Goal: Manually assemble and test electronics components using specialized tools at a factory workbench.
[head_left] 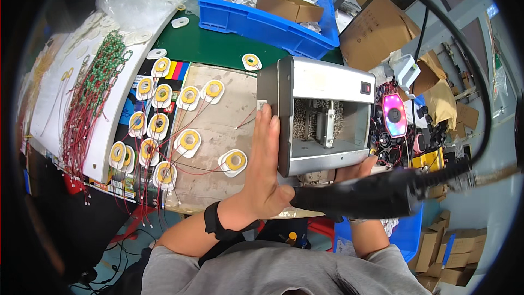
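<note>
A grey and black metal box, which looks like a screw feeder, stands in front of me with its window facing up toward me. Small metal pieces like screws fill its inside around an upright metal rail. My left hand lies flat along the box's left side, fingers stretched upward and thumb by the lower corner. At the lower right edge of the box is my right hand, only its fingertips showing. A black corded tool like an electric screwdriver crosses in front and hides most of that hand.
Several white oval pieces with yellow rings and thin wires lie left of the box. Farther left is a bundle of red and green wires. A blue crate of small white parts stands behind; a black cable arches at right.
</note>
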`<action>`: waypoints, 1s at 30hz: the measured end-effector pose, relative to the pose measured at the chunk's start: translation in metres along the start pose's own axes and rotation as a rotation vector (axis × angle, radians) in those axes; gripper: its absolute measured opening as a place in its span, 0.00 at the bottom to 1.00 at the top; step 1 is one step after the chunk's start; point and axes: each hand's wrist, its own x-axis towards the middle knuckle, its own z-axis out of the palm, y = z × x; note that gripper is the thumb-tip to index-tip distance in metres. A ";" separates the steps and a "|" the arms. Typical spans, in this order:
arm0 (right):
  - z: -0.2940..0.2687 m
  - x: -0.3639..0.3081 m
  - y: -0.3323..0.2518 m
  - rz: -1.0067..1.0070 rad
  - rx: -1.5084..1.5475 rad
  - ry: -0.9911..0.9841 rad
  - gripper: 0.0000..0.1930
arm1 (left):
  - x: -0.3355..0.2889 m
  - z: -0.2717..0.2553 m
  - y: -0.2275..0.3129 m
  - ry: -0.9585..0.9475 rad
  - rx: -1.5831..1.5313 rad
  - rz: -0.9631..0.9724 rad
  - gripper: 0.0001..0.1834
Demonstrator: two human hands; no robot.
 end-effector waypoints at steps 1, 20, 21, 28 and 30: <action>0.012 -0.003 -0.011 0.110 -0.061 -0.033 0.44 | -0.003 -0.001 -0.001 0.005 -0.008 -0.011 0.47; 0.025 0.000 -0.028 0.117 -0.159 -0.175 0.42 | -0.005 0.001 0.003 0.039 -0.080 -0.128 0.50; 0.023 0.001 -0.027 0.107 -0.156 -0.174 0.41 | -0.005 0.001 0.004 0.038 -0.079 -0.131 0.50; -0.003 0.009 -0.018 0.134 -0.119 -0.159 0.36 | 0.001 0.002 0.018 0.023 0.002 -0.202 0.48; 0.016 0.025 -0.025 0.029 -0.040 -0.114 0.33 | 0.020 0.002 0.017 -0.024 -0.010 -0.273 0.46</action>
